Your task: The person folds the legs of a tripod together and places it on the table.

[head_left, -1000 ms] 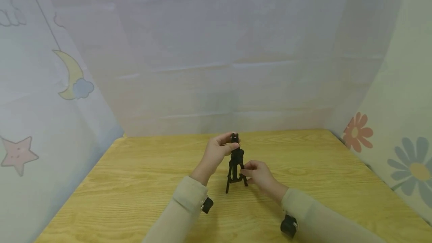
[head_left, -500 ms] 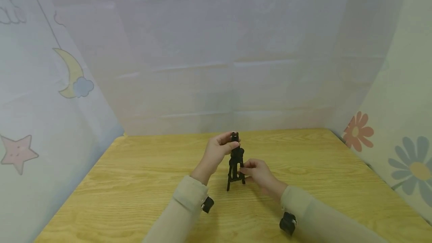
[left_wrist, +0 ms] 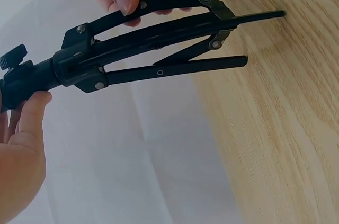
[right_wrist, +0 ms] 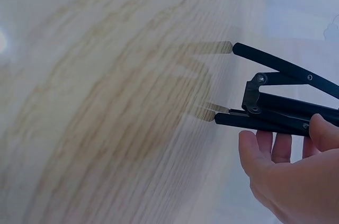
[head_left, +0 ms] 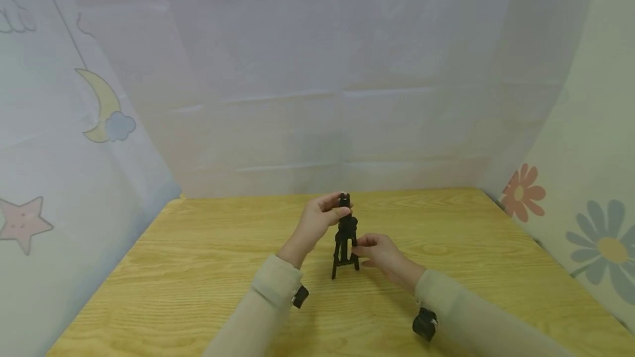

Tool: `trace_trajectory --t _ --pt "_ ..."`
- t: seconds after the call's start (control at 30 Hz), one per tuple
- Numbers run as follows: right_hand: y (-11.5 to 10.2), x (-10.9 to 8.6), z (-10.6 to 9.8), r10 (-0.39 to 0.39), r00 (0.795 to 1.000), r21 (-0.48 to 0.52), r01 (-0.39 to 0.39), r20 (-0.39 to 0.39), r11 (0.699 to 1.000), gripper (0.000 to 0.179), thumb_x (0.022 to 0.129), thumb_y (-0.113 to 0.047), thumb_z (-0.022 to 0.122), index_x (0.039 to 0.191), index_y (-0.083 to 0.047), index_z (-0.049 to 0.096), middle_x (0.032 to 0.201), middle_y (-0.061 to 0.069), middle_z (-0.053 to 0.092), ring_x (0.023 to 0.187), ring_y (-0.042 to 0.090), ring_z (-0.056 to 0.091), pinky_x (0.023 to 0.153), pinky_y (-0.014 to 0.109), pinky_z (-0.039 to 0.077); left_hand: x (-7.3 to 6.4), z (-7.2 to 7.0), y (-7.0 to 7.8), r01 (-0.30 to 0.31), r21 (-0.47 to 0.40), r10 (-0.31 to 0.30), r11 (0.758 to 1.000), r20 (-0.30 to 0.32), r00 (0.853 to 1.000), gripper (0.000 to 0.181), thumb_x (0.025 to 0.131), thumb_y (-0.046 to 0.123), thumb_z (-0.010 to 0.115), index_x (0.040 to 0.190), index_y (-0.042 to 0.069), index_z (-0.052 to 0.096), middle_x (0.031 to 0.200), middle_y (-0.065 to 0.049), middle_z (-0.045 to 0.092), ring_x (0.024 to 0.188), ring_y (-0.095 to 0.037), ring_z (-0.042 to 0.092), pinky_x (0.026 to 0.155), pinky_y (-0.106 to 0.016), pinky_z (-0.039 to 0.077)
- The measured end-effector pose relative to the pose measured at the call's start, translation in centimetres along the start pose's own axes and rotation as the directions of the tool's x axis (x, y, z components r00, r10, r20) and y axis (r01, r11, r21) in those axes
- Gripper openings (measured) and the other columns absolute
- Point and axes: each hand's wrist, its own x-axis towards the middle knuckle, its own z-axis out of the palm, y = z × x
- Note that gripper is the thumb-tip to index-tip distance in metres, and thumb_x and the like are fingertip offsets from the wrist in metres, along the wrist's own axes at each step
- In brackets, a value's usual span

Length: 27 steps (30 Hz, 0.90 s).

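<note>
A small black tripod (head_left: 346,227) stands upright between the two hands over the wooden table. My left hand (head_left: 317,222) grips its upper part, with thumb and fingers wrapped round it; in the left wrist view the thumb lies against the neck below a ridged knob (left_wrist: 14,57). Lower down, my right hand (head_left: 387,258) pinches one leg (left_wrist: 119,18) between thumb and fingers. The legs are partly spread, joined to the centre column by hinged braces (right_wrist: 251,97). In the right wrist view the leg tips are right at the tabletop, with their reflections beside them.
The wooden table (head_left: 198,269) reaches back to a pale, creased cloth backdrop (head_left: 278,70). Side panels carry a printed moon, a star and flowers. A small black device (head_left: 300,296) is worn on the left wrist, another (head_left: 425,324) on the right.
The leg in my right hand has swung inward, so the tripod's legs stand closer together. My right hand has shifted slightly left with it; my left hand keeps its grip on top.
</note>
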Motion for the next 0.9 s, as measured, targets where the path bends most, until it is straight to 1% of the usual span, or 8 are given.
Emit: trace_trajectory --t 0.2,0.4,0.57,0.6,0.73,0.83,0.9 --pt "0.1 0.0 -0.3 -0.001 1.000 -0.007 0.001 0.021 1.000 0.008 0.094 0.000 0.061 0.098 0.007 0.062 0.097 0.010 0.064 0.097 0.026 0.060 0.088 0.051 0.051 0.2 -0.3 0.1 -0.012 0.003 0.011 1.000 0.044 0.999 0.039 0.096 0.004 0.060 0.133 -0.004 0.055 0.123 -0.022 0.062 0.110 -0.028 0.063 0.093 -0.038 0.051" --pt "0.2 -0.1 -0.2 0.014 1.000 -0.019 -0.014 0.004 1.000 0.009 0.092 0.001 0.062 0.099 0.008 0.061 0.096 0.010 0.065 0.094 0.023 0.061 0.087 0.048 0.052 0.5 -0.5 0.0 -0.016 0.017 0.015 1.000 0.082 0.997 0.035 0.096 0.004 0.060 0.131 -0.003 0.057 0.122 -0.020 0.063 0.108 -0.024 0.063 0.092 -0.037 0.051" --pt "0.1 -0.3 -0.1 0.017 1.000 -0.013 -0.017 -0.007 1.000 0.010 0.092 0.001 0.063 0.099 0.007 0.061 0.097 0.010 0.064 0.093 0.023 0.061 0.087 0.047 0.052 0.6 -0.6 0.0 -0.027 0.012 0.026 1.000 0.104 0.994 0.037 0.097 0.004 0.058 0.133 -0.004 0.055 0.126 -0.021 0.061 0.113 -0.027 0.061 0.095 -0.038 0.049" --pt "0.1 -0.3 -0.1 0.018 1.000 -0.013 -0.018 -0.009 1.000 0.009 0.092 0.001 0.063 0.099 0.007 0.061 0.097 0.010 0.064 0.093 0.023 0.060 0.087 0.047 0.052 0.6 -0.6 0.0 -0.026 0.014 0.025 1.000 0.101 0.995 0.038 0.097 0.005 0.058 0.134 -0.003 0.054 0.127 -0.021 0.060 0.114 -0.028 0.060 0.096 -0.038 0.049" --pt "0.1 -0.4 -0.1 0.025 1.000 -0.036 -0.025 -0.015 0.999 0.012 0.092 -0.001 0.063 0.101 0.006 0.060 0.099 0.011 0.063 0.096 0.025 0.060 0.086 0.048 0.052 0.3 -0.7 0.0 -0.026 0.100 0.020 0.995 0.061 0.998 0.043 0.097 0.011 0.061 0.138 0.000 0.052 0.130 -0.017 0.059 0.120 -0.029 0.056 0.101 -0.042 0.044" --pt "0.2 -0.5 -0.2 0.030 0.999 -0.054 -0.031 -0.019 0.998 0.020 0.093 -0.001 0.063 0.109 0.008 0.059 0.106 0.015 0.062 0.098 0.028 0.061 0.084 0.050 0.052 -0.5 -1.1 0.0 -0.029 0.180 0.024 0.983 0.026 0.999 0.046 0.098 0.017 0.062 0.141 0.005 0.050 0.132 -0.014 0.058 0.122 -0.028 0.054 0.103 -0.045 0.042" --pt "0.3 -0.6 -0.4 0.028 1.000 -0.064 -0.029 -0.015 0.998 0.025 0.093 -0.001 0.063 0.115 0.010 0.057 0.110 0.018 0.061 0.099 0.029 0.061 0.083 0.051 0.053 -1.1 -1.6 -0.1 -0.037 0.209 0.036 0.977 0.007 0.999 0.045 0.098 0.017 0.061 0.140 0.005 0.051 0.131 -0.014 0.059 0.121 -0.029 0.055 0.102 -0.046 0.043"
